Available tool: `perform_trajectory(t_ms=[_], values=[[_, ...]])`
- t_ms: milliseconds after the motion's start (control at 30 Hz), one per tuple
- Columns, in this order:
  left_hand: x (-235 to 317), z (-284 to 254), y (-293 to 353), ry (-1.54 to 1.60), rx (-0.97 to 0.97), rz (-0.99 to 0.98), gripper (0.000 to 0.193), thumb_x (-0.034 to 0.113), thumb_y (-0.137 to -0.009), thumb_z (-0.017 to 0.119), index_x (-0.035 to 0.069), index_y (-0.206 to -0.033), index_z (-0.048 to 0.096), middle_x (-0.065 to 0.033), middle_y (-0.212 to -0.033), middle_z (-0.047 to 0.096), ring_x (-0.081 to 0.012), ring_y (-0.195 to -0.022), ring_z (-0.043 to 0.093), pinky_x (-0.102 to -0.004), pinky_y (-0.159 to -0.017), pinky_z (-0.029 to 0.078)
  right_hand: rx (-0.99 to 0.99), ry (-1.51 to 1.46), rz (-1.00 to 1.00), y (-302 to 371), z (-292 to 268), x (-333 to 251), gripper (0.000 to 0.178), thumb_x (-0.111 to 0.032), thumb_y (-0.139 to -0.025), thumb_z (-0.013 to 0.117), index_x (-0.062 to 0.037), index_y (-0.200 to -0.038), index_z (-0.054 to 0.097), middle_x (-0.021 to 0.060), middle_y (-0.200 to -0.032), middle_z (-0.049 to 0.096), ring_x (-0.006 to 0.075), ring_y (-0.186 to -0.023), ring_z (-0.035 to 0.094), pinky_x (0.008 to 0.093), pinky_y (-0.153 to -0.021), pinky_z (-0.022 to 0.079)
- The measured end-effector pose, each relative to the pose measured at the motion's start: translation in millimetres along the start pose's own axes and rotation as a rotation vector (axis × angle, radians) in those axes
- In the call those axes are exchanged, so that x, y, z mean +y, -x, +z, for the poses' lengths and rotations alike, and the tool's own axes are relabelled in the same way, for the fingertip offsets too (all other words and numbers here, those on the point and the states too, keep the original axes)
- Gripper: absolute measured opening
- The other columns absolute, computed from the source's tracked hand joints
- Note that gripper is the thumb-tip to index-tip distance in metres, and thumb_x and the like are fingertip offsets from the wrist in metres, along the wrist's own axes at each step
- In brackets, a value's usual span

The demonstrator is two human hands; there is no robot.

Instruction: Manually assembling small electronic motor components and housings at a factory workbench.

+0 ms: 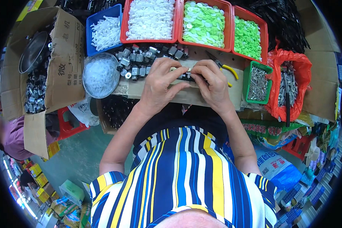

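Note:
My left hand (161, 83) and my right hand (212, 81) meet over the front of the cardboard-covered bench (127, 90). Their fingers are pinched close together around a small white part (189, 70); dark bits show just below it, and its exact kind is too small to tell. Beside my left hand lie several small silver motors (136, 56) with white and black ends, in loose rows. A pair of pliers with yellow handles (230, 71) rests just past my right hand, partly hidden by it.
Behind the hands stand a blue bin (88, 38) and red bins (180, 22) of white and green plastic pieces. Left are a clear round tub (100, 75) and a carton (66, 57) of motors. Right are a green basket of screws (258, 102) and a red bag (306, 72) of metal parts.

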State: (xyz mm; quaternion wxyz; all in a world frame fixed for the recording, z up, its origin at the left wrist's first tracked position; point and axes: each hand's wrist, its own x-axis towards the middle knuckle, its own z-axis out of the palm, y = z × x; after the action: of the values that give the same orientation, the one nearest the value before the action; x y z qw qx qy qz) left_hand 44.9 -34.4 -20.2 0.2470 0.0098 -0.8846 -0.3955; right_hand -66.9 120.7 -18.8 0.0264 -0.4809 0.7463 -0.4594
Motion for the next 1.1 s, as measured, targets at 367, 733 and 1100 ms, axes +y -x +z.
perform_trajectory(t_ms=[367,733,1100], values=[[-12.6,5.7,18.8,-0.248,-0.059,0.165,0.035,0.009,-0.071,0.078,0.007,-0.105,0.069,-0.0095,-0.106,0.061,-0.0293,-0.106,0.057,-0.0407,-0.088,0.048,-0.045,0.098,-0.034,2.2,8.1,11.0,0.012,-0.003,-0.079,0.069,-0.0025,-0.087,0.061,0.0106,-0.095,0.057,0.0293,-0.088,0.059,0.0396,-0.072,0.046],[-10.3,7.1,17.5,-0.245,-0.083,0.166,0.031,0.009,-0.07,0.079,0.006,-0.1,0.07,-0.0101,-0.106,0.061,-0.0304,-0.107,0.057,-0.0407,-0.089,0.048,-0.029,0.099,-0.044,3.2,9.8,13.5,0.013,-0.001,-0.077,0.069,-0.0016,-0.086,0.06,0.0103,-0.095,0.058,0.0291,-0.089,0.06,0.0396,-0.072,0.046],[-7.7,4.5,10.4,-0.313,-0.096,0.192,0.022,0.013,-0.073,0.077,0.006,-0.092,0.07,-0.0087,-0.103,0.061,-0.0296,-0.108,0.055,-0.0429,-0.087,0.043,-0.02,0.163,-0.042,7.0,-16.1,8.2,0.014,-0.001,-0.077,0.07,-0.0012,-0.088,0.063,0.0116,-0.097,0.061,0.0297,-0.091,0.061,0.0391,-0.077,0.048]])
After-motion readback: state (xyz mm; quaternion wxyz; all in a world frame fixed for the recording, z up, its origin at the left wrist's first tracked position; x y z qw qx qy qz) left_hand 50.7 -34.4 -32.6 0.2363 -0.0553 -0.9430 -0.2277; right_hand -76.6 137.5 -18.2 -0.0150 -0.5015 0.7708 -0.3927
